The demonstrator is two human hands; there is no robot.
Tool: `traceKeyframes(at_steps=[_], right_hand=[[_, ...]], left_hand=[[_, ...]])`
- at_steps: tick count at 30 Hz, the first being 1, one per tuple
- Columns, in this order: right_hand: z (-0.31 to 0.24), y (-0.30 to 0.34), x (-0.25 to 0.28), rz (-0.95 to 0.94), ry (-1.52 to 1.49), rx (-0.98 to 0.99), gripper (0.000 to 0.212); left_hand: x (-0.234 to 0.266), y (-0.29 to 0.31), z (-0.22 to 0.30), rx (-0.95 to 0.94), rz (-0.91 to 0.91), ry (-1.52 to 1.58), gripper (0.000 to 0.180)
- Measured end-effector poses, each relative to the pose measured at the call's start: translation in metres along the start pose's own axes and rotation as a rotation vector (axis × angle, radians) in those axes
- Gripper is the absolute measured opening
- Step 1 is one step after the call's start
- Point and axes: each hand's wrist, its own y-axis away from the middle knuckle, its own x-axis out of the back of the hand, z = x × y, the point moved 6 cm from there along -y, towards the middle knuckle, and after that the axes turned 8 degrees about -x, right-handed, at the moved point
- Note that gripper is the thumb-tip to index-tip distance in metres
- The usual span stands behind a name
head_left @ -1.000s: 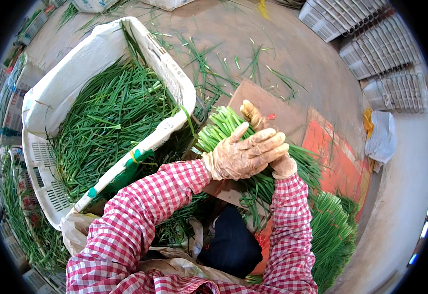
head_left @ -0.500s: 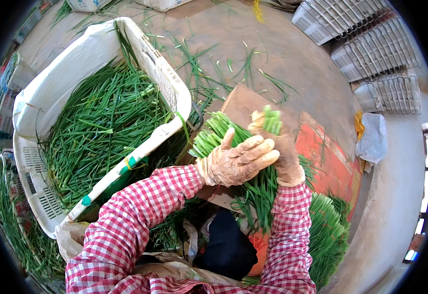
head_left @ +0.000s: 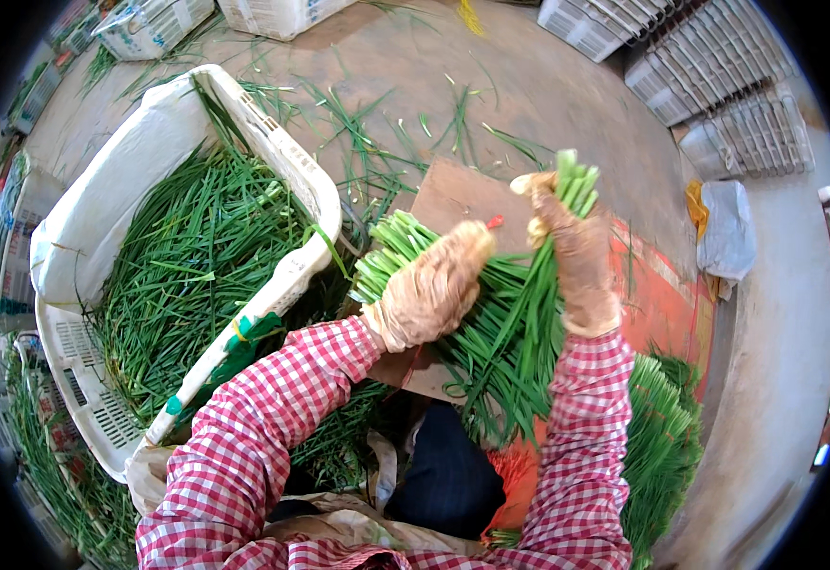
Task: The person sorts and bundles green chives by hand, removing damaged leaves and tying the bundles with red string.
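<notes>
A thick bundle of garlic chives [head_left: 391,252] lies across a brown board [head_left: 458,190], its pale cut ends to the left and its leaves trailing toward me. Over this bundle my gloved left hand [head_left: 429,290] is closed, its fingertips slightly blurred. A small red tip [head_left: 496,221], perhaps part of a tie, shows just beyond those fingers. My gloved right hand [head_left: 576,247] grips a smaller bunch of garlic chives [head_left: 578,180] with the cut ends pointing up. The leaves of that bunch hang down over the right side of the bundle.
A white plastic crate [head_left: 325,195] full of loose chives stands at the left. More chives [head_left: 662,446] are stacked at my right, beside an orange-red sheet [head_left: 657,275]. Red strands [head_left: 515,475] lie near my knee. Stacked crates [head_left: 709,66] stand at the far right.
My left hand's outstretched fingers have curled over the bundle. My right hand has moved up and right with the small bunch, away from the left hand. The red tip has come into sight.
</notes>
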Motion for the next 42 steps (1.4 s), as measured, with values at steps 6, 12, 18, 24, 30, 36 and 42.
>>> traceKeyframes(at_steps=[6,12,18,24,30,36,42], right_hand=[[-0.072,0.063,0.086,0.264,0.267,0.075,0.02],[-0.113,0.187,0.208,0.878,0.814,0.099,0.025],[0.106,0.256,0.239,0.485,1.916,-0.091,0.022],[0.365,0.327,0.19,0.089,1.34,-0.52,0.032],[0.422,0.363,0.162,-0.272,1.418,-0.97,0.059],[0.062,0.248,0.069,-1.0,0.377,-0.632,0.028],[-0.002,0.05,0.043,0.26,0.987,0.259,0.033]], left_hand=[[-0.031,-0.005,-0.012,0.075,-0.259,-0.315,0.055],[-0.055,-0.011,-0.021,0.056,-0.294,-0.39,0.047],[-0.064,-0.007,-0.03,0.044,-0.366,-0.474,0.044],[-0.054,-0.011,-0.028,0.131,-0.329,-0.3,0.034],[-0.053,-0.008,-0.035,0.204,-0.447,-0.406,0.042],[-0.053,-0.013,-0.04,0.279,-0.413,-0.367,0.038],[-0.052,-0.015,-0.032,0.36,-0.504,-0.263,0.034]])
